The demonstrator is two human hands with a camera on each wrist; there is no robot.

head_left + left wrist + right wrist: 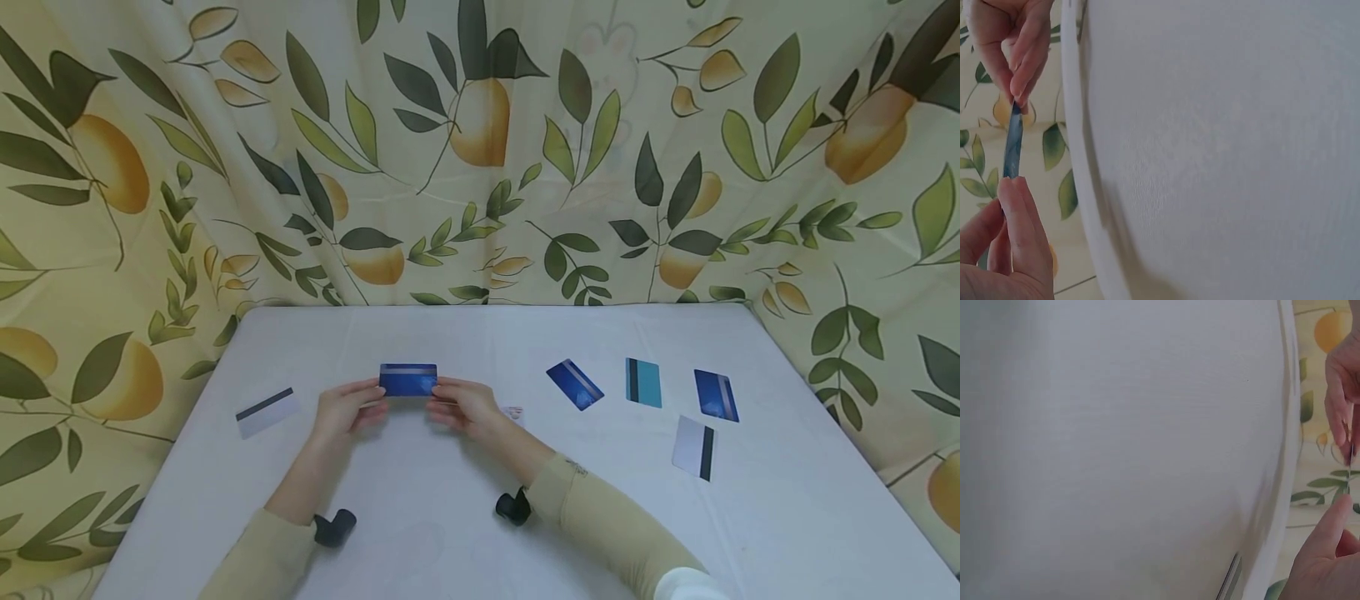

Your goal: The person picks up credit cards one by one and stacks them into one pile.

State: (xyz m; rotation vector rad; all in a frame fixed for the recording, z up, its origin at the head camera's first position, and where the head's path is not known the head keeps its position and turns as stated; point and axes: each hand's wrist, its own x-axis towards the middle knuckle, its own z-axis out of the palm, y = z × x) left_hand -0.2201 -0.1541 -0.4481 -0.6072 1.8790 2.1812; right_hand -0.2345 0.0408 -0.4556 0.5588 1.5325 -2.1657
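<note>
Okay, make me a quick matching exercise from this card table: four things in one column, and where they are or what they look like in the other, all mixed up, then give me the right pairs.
Column one
1. Held card
2. Teal card
3. Leftmost card
4. Patterned cloth

Column two
A. Hangs behind the table
B. Blue, with fingers at both ends
C. Pale with a dark stripe
D. Between a blue card and another blue card

Pairs: 1-B, 2-D, 3-C, 4-A
</note>
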